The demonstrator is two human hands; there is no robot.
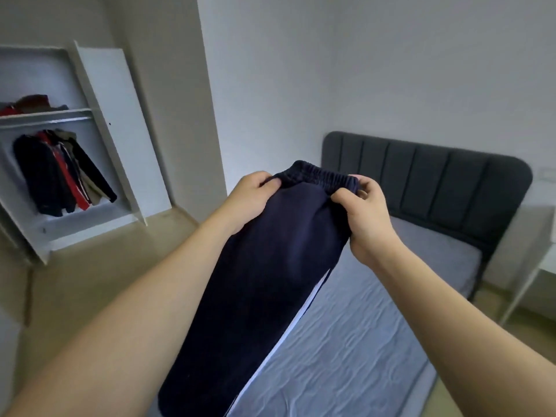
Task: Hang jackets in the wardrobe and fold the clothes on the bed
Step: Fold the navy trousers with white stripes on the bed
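Navy track pants [270, 266] held up between both hands, hanging limp above the bed [361, 341]. Left hand [249, 200] and right hand [364, 215] each pinch the elastic waistband [319, 173]. Soft, light, floppy; the waistband corners look like the best grip. Wardrobe [60, 145] far left of hands.

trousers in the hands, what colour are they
Dark navy trousers with a white side stripe, seen in the head view.

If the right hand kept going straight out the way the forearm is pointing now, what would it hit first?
Probably the dark headboard. The right hand, pinching the waistband of the navy trousers, points up and away over the bed; nothing shows between, though depth is unclear.
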